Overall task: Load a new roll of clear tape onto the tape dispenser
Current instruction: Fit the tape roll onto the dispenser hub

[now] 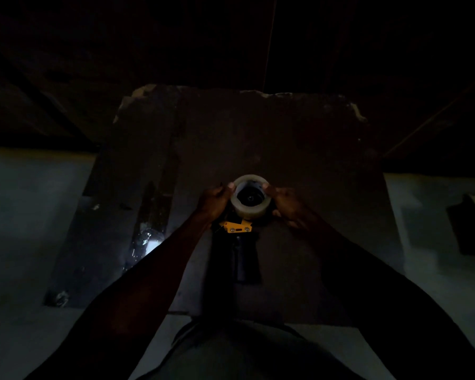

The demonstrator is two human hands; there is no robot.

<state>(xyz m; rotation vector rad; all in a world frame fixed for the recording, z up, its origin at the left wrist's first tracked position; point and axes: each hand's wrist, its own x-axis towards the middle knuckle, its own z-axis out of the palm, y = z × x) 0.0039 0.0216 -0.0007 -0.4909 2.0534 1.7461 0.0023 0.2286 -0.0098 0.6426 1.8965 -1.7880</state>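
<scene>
Dark table (299, 138), dispenser (237, 229) handle nearward, both hands (214, 200) gripping tape roll (249, 197).

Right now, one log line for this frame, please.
step: seating tape roll on dispenser | left hand: grip on roll | right hand: grip on roll | light: dim
</scene>
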